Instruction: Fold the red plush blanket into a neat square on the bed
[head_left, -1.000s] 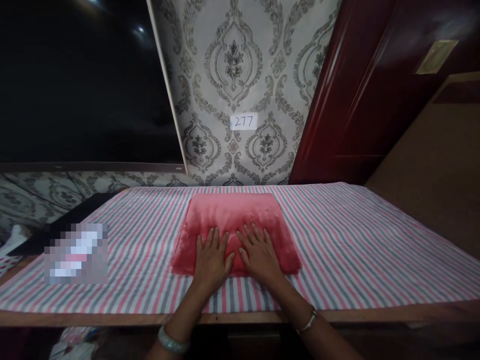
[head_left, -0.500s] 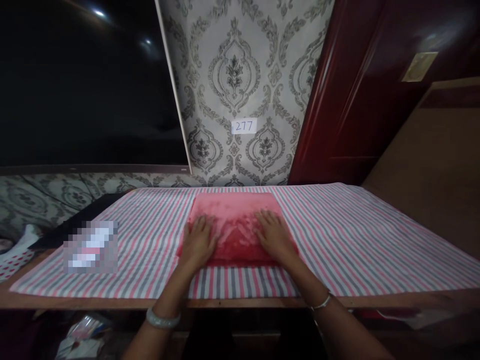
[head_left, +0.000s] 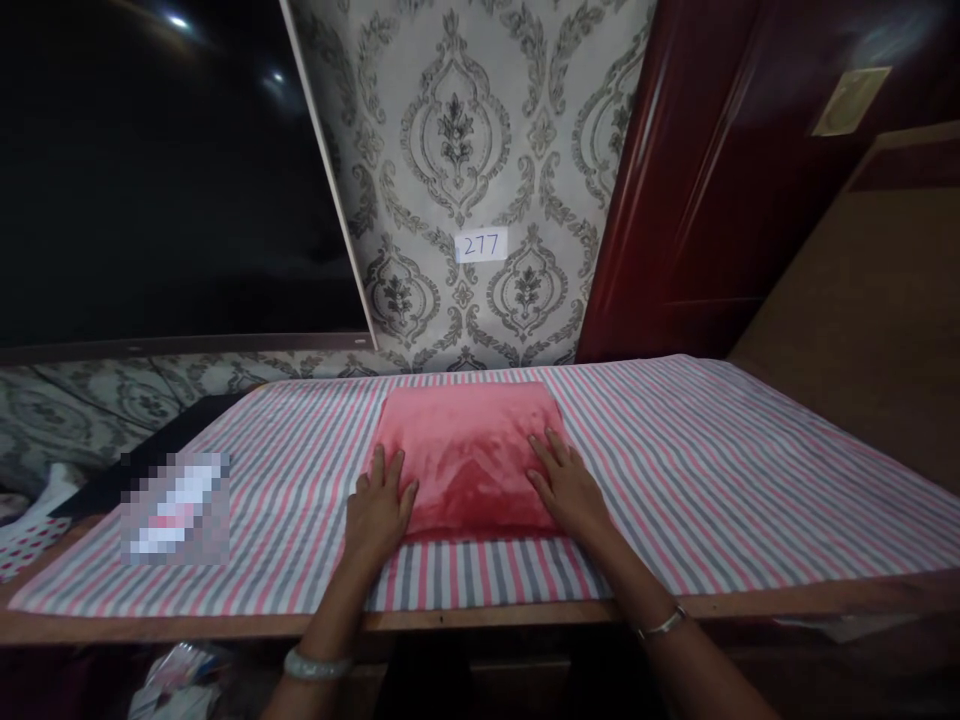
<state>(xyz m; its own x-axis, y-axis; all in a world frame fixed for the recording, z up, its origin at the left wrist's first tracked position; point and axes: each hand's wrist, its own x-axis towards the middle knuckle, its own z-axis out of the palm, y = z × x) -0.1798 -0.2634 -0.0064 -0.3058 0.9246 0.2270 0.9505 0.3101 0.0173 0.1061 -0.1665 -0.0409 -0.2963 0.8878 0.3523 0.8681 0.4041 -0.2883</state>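
A folded pink-red plush cloth (head_left: pixel 472 440) lies as a neat rectangle in the middle of the striped tablecloth (head_left: pixel 697 470). On its left edge rests my left hand (head_left: pixel 379 510), palm down with the fingers apart. My right hand (head_left: pixel 568 483) lies on the opposite edge, its fingers spread over the cloth's side. Neither hand grips anything. The plush surface shows darker, brushed patches near its front.
A large dark television screen (head_left: pixel 165 180) stands at the left, before patterned wallpaper. A paper marked 277 (head_left: pixel 481 245) hangs on the wall. Dark red panelling (head_left: pixel 697 180) and a brown board (head_left: pixel 870 330) bound the right. A pixelated patch covers something at the tablecloth's left.
Both hands have moved outward from the top of the folded cloth to its side edges, and slightly nearer me. The view has shifted a little.
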